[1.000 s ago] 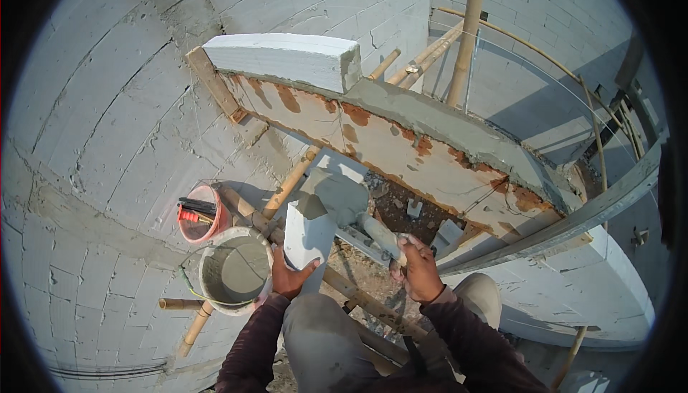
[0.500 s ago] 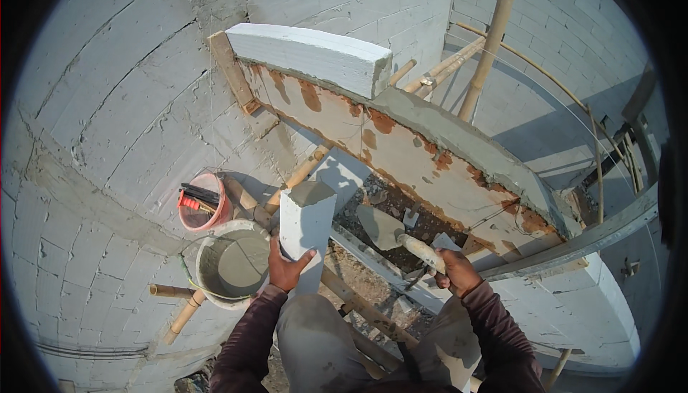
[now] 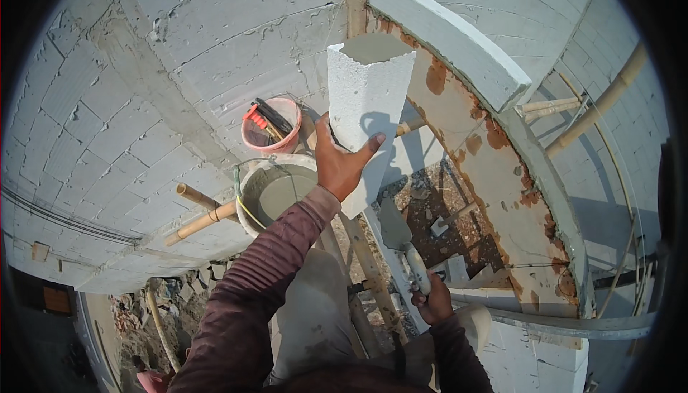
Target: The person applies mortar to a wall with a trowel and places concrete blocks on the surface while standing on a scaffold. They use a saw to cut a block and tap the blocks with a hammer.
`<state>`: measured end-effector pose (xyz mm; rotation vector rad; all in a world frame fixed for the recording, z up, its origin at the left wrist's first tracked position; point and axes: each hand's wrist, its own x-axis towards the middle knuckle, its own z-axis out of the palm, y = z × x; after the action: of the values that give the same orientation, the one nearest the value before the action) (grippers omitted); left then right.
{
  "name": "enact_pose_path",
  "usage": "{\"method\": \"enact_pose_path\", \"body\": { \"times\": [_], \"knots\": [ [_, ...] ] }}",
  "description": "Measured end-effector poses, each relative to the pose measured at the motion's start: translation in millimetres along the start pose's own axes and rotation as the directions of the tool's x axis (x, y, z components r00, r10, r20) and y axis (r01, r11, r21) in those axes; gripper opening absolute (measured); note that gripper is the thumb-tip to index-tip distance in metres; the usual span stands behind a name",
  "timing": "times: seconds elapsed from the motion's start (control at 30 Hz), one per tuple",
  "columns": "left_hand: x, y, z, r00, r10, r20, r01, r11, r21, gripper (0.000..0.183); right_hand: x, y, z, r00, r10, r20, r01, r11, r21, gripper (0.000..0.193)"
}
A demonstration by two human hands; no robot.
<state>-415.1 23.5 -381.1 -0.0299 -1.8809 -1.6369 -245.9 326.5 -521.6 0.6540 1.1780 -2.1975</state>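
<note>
My left hand grips a white lightweight concrete block by its side, thumb across the face turned to me. The block stands on end in the air, with grey mortar spread over its top end. Lower right, my right hand is closed round the handle of a trowel, its blade pointing away from me. Beyond the block, a long white block sits on the left part of the low wall, and a mortar bed runs along the wall's top to its right.
A bucket of wet mortar stands left of my knees, with a pink tool bucket behind it. Bamboo poles cross beneath me. A metal bar juts in at right. Rubble lies far below at left.
My left hand has lifted the block up and forward, toward the low wall. The trowel in my right hand has swung to point more straight ahead. The whole view has turned left.
</note>
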Motion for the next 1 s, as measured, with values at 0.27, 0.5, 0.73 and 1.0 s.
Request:
{"method": "enact_pose_path", "body": {
  "times": [0.27,0.5,0.73,1.0],
  "knots": [
    [36.9,36.2,16.1,0.999,-0.031,-0.03,0.029,0.996,-0.088,0.084,-7.8,5.6,43.5,0.998,0.051,-0.029,-0.057,0.963,-0.264,0.03],
    [26.8,42.5,-0.7,0.999,-0.048,-0.001,0.048,0.989,-0.141,0.083,98.4,70.4,193.8,0.893,-0.019,0.449,0.231,0.877,-0.422,0.025],
    [3.4,33.4,52.7,0.997,-0.017,-0.071,0.004,0.983,-0.186,0.08,221.3,122.7,185.0,0.381,-0.613,0.692,0.851,-0.059,-0.521,0.044],
    [-16.4,29.7,36.4,0.963,-0.263,-0.064,0.204,0.861,-0.465,0.077,28.4,62.3,146.9,0.837,-0.47,0.282,0.495,0.428,-0.756,0.054]
  ]
}}
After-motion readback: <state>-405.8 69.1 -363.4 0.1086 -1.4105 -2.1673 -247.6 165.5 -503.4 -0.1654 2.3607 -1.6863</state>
